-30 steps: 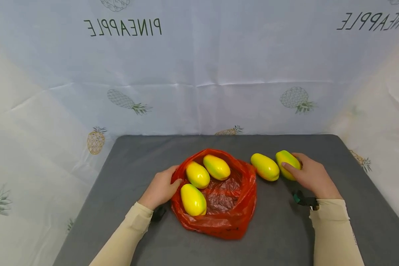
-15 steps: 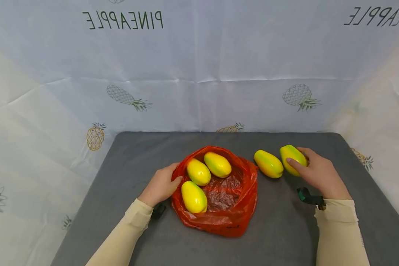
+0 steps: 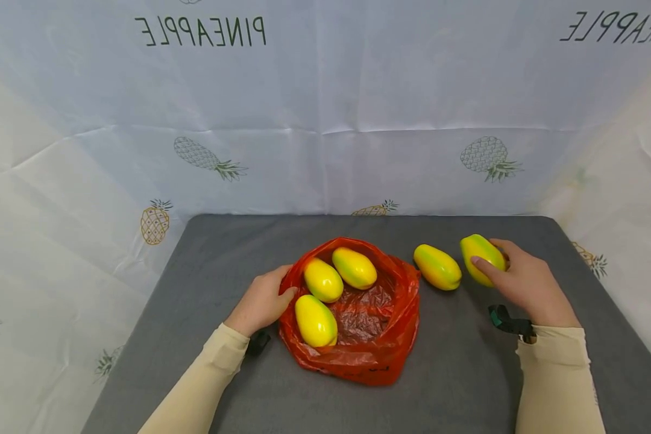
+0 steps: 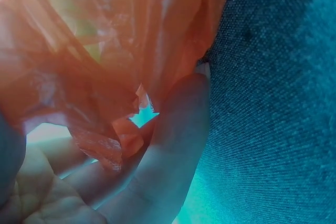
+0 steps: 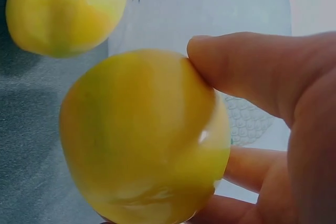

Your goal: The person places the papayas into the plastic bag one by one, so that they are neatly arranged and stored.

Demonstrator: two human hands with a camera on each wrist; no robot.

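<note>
My right hand (image 3: pixel 534 286) grips a yellow-green papaya (image 3: pixel 481 260), thumb on its near side and fingers behind it. In the right wrist view this papaya (image 5: pixel 144 137) fills the middle, with the thumb (image 5: pixel 236 66) against its upper right. A second papaya (image 3: pixel 437 267) lies on the table just left of it. My left hand (image 3: pixel 263 301) holds the left rim of an open red plastic bag (image 3: pixel 363 358), thumb over the edge. Thin bag film (image 4: pixel 131 35) covers part of the fingers in the left wrist view. Inside the bag lie three papayas (image 3: pixel 316 321), apart from its bare right side.
The bag stands mid-table on a dark grey cloth (image 3: pixel 456 380). A white curtain (image 3: pixel 325 108) printed with pineapples hangs behind the table's far edge and along both sides.
The right hand has drawn the gripped papaya slightly right and up, so a gap shows between it and the papaya beside it. The left hand stays at the bag's rim.
</note>
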